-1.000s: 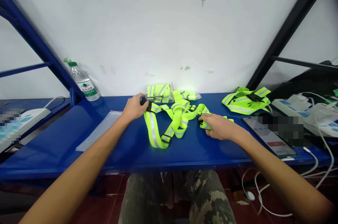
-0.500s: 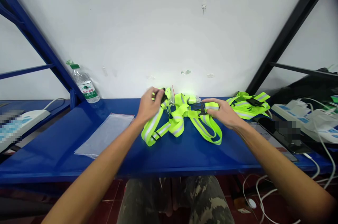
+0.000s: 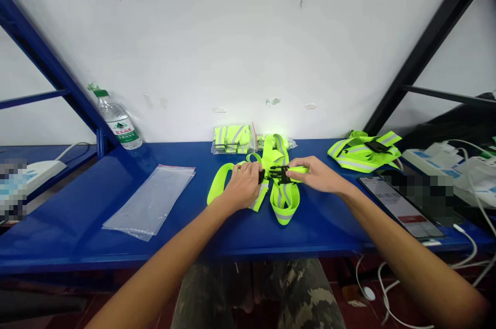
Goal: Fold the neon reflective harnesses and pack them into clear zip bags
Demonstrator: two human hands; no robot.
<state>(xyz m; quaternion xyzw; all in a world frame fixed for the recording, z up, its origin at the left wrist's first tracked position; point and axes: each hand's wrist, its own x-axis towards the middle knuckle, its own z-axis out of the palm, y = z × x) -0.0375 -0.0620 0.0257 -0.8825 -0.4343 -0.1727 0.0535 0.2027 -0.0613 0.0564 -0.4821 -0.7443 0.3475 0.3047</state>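
Observation:
A neon yellow reflective strap [image 3: 284, 211] with grey stripes lies in loops on the blue table between my hands. My right hand [image 3: 315, 174] pinches the strap end behind a black pronged buckle half [image 3: 281, 174], its prongs pointing left. Opposite it, my left hand [image 3: 245, 187] is closed round the black socket half of the buckle [image 3: 262, 176], mostly covered by my fingers. The two halves are close together, with a small gap between them. Part of the strap under my left hand is hidden.
Behind the strap lie bagged yellow straps [image 3: 232, 139]. Clear plastic bags [image 3: 151, 202] lie on the left, near a water bottle [image 3: 122, 125]. To the right are another bundle of straps [image 3: 360, 152], a phone [image 3: 401, 205] and power strips [image 3: 437, 163] with white cables.
My left hand has moved right and nearer, bringing its buckle half up to the other. My right hand has shifted slightly left and nearer. The bagged straps behind are now uncovered.

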